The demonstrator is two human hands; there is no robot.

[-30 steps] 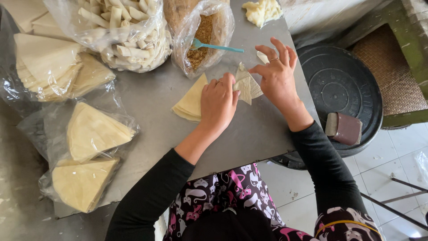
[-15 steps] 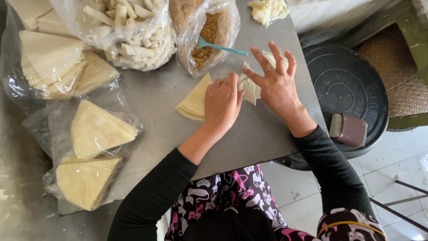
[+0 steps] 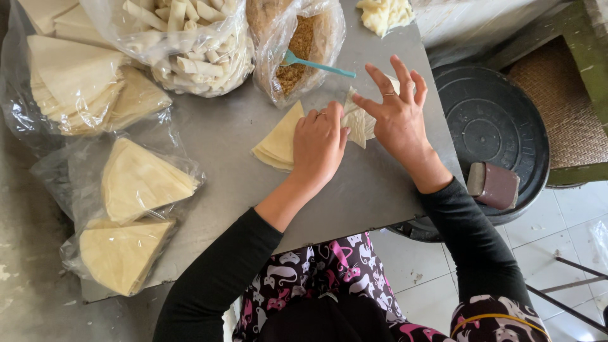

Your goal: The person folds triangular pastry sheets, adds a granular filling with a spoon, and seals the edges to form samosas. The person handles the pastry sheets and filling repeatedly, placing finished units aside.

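A smooth grey metal table (image 3: 209, 152) filled the left and centre of the frame, dull and lightly scuffed. Beside it, at right of frame, sat a round black ribbed lid (image 3: 500, 126). Crinkled clear plastic bags lay along the left edge, each with a stack of pale yellow, wedge-shaped wrapper sheets (image 3: 136, 180); at top centre another bag bulged with rolled white pastry sticks (image 3: 196, 47), and next to it an open bag of brown crumbly filling (image 3: 297, 50) had a teal spoon (image 3: 316, 64) resting in it. A loose stack of wedge wrappers (image 3: 278, 139) lay bare on the table at centre, its point aimed toward the top of the frame.

The left hand (image 3: 318, 147) lay palm down, fingers curled together, pressing the edge of a single thin wrapper (image 3: 361, 120). The right hand (image 3: 396, 114) held its fingers spread and raised, thumb tip touching that same wrapper. The wrapper lay between the two hands, partly folded; its long axis ran roughly up and down the frame.
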